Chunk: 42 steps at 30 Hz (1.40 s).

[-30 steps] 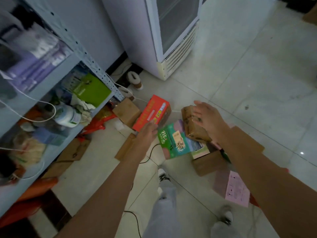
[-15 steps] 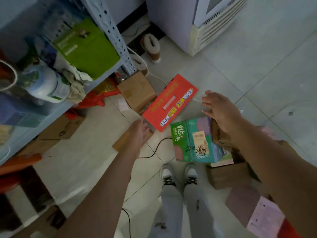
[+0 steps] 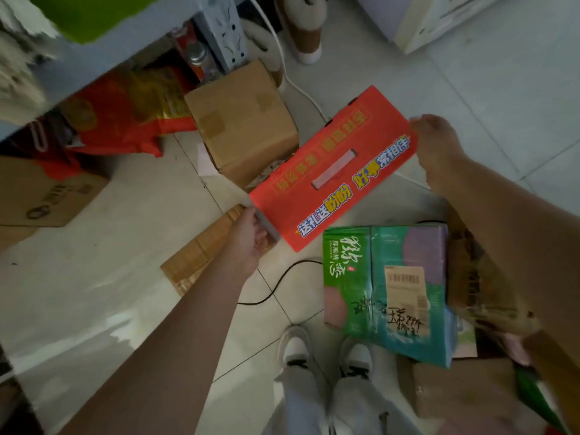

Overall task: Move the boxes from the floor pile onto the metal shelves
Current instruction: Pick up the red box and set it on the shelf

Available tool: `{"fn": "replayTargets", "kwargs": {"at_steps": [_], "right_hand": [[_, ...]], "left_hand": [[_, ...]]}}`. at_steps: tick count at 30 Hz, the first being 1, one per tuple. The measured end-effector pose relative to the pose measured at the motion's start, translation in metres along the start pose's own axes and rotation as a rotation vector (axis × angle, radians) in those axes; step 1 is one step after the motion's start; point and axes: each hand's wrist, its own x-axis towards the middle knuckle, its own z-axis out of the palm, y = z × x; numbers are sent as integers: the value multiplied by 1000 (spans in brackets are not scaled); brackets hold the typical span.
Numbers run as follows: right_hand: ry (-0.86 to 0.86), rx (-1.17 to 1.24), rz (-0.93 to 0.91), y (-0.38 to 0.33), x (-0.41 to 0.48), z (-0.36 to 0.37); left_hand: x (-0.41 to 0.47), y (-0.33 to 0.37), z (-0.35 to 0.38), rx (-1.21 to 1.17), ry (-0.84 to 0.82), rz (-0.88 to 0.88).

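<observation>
Over pale floor tiles (image 3: 94,277) the red box (image 3: 332,171) slants lower-left to upper-right, left hand (image 3: 251,240) gripping its near end, right hand (image 3: 439,152) holding the far end, shelf upright (image 3: 226,29) beyond, upper left.

Bare floor (image 3: 94,293) lies open to the left, crossed only by a black cable (image 3: 276,290) and a flattened cardboard sheet (image 3: 201,259). The red box (image 3: 332,171) is hemmed in, with a brown cardboard box (image 3: 241,120) just beside its far-left side and a green carton (image 3: 386,287) near its lower corner. Beyond its right end the tiles are open, apart from a white cable (image 3: 298,86).
</observation>
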Motion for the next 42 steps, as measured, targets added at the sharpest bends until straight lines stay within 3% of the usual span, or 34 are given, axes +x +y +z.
{"fn": "replayTargets", "kwargs": {"at_steps": [7, 11, 22, 28, 37, 42], "right_hand": [[-13, 8, 62, 20, 45, 7], [36, -14, -5, 15, 29, -12], [137, 42, -138, -106, -162, -144], [99, -9, -390, -200, -295, -199], [-48, -81, -950, -325, -528, -217], [-132, 45, -1238, -378, -651, -218]], "left_hand": [[44, -9, 17, -171, -103, -66], [25, -11, 22, -190, -113, -63], [-213, 44, 15, -194, -100, -33], [-375, 64, -16, -332, -77, -40], [-583, 26, -83, -715, -136, -107], [-664, 49, -115, -828, -239, 34]]}}
